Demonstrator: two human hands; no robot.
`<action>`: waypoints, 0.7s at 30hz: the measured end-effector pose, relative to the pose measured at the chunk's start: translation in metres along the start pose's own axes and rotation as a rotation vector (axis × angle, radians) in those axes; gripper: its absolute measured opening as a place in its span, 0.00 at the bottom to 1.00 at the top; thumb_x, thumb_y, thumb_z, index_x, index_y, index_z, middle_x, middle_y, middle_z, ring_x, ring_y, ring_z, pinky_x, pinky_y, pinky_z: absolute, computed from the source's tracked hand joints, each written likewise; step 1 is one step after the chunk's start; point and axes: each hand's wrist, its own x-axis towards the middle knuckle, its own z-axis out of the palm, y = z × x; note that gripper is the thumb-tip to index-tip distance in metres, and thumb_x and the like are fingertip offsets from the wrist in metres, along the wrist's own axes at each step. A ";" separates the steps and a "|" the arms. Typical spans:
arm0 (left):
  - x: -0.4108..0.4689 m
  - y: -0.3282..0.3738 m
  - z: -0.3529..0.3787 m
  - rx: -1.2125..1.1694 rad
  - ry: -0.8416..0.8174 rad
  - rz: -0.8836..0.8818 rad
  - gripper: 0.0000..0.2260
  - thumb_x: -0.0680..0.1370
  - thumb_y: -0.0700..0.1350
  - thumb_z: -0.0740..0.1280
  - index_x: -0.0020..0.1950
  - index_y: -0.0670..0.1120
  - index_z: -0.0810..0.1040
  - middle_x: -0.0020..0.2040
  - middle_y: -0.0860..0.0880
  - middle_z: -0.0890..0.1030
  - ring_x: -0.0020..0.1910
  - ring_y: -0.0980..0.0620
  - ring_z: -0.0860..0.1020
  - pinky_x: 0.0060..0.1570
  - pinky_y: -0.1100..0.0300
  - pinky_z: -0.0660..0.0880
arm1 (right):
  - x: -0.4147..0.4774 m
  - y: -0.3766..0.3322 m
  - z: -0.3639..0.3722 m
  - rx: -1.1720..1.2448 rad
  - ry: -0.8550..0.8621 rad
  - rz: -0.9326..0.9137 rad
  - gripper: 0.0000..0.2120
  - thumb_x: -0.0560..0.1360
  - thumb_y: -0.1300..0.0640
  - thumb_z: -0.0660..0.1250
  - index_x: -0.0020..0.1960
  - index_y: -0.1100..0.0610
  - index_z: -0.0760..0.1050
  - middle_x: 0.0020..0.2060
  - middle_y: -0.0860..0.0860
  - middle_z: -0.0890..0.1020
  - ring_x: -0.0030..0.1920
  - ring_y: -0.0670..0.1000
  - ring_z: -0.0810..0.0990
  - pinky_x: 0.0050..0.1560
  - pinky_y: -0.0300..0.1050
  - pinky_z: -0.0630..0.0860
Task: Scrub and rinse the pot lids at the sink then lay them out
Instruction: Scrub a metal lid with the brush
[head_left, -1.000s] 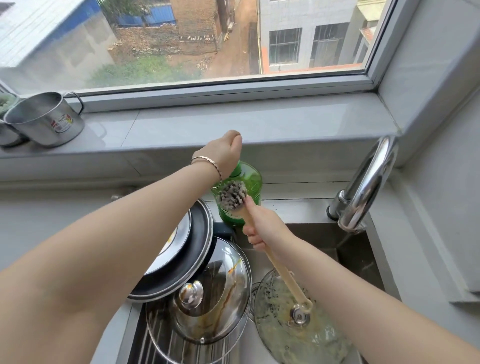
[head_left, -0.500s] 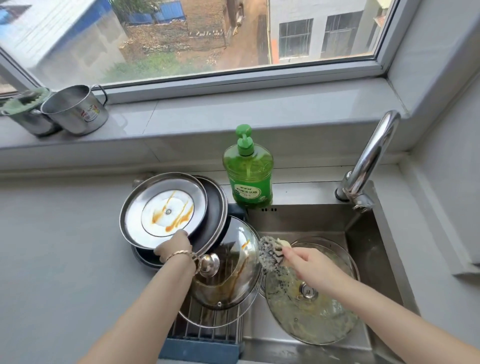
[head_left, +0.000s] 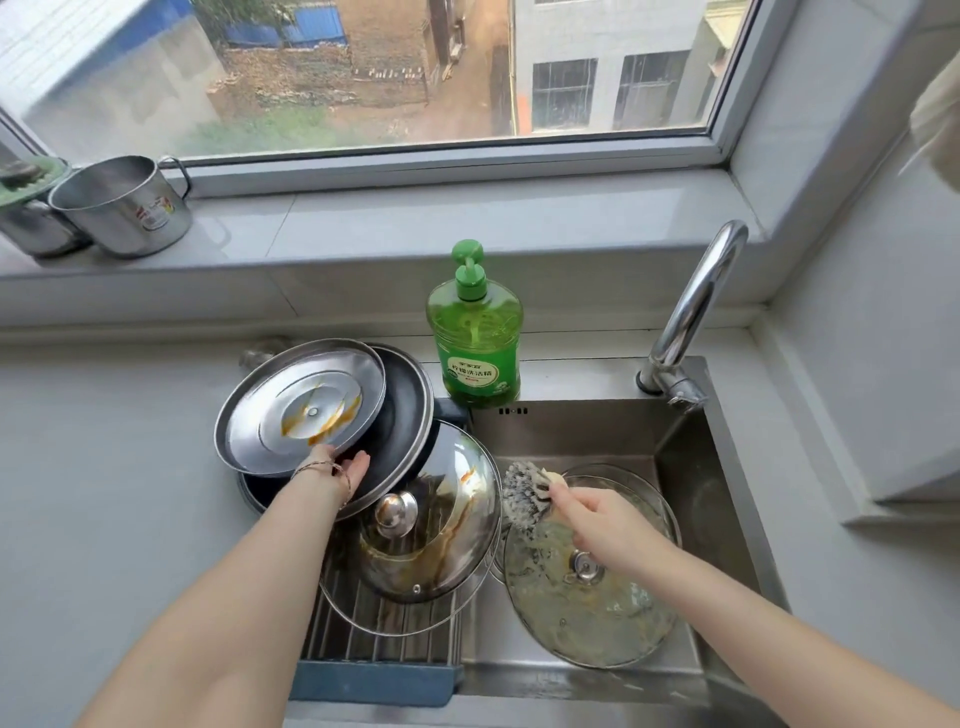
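My one head camera looks steeply down and forward, close over the sink (head_left: 582, 431), facing the window (head_left: 363, 78).

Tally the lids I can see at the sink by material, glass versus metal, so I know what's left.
Glass lids: 3: knobbed lid on the rack, soapy lid in the sink, another's rim beneath it
Metal lids: 2: stained steel lid, dark lid under it
Total: 5

Grey counter (head_left: 114, 467): soap btl (head_left: 474, 332), lids (head_left: 322, 415) prob. on rack (head_left: 379, 639).
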 end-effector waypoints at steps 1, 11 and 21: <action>-0.001 0.001 0.001 -0.059 -0.005 0.024 0.18 0.82 0.37 0.53 0.72 0.38 0.60 0.71 0.43 0.66 0.69 0.45 0.68 0.68 0.57 0.64 | -0.001 0.001 0.000 0.013 0.003 0.004 0.21 0.80 0.45 0.54 0.29 0.49 0.65 0.16 0.43 0.63 0.22 0.41 0.63 0.29 0.39 0.59; -0.091 -0.033 -0.027 0.086 -0.089 0.088 0.18 0.74 0.27 0.47 0.60 0.37 0.65 0.53 0.37 0.74 0.53 0.36 0.74 0.55 0.44 0.73 | -0.017 0.007 -0.014 0.065 0.134 -0.044 0.18 0.80 0.44 0.52 0.40 0.49 0.75 0.19 0.39 0.70 0.24 0.39 0.67 0.32 0.38 0.61; -0.130 -0.067 -0.059 0.519 -0.284 0.111 0.21 0.72 0.26 0.52 0.58 0.46 0.67 0.45 0.39 0.78 0.36 0.38 0.78 0.25 0.47 0.79 | -0.038 -0.002 -0.057 -0.329 0.235 -0.249 0.19 0.78 0.39 0.51 0.68 0.34 0.64 0.54 0.44 0.81 0.54 0.46 0.78 0.52 0.46 0.75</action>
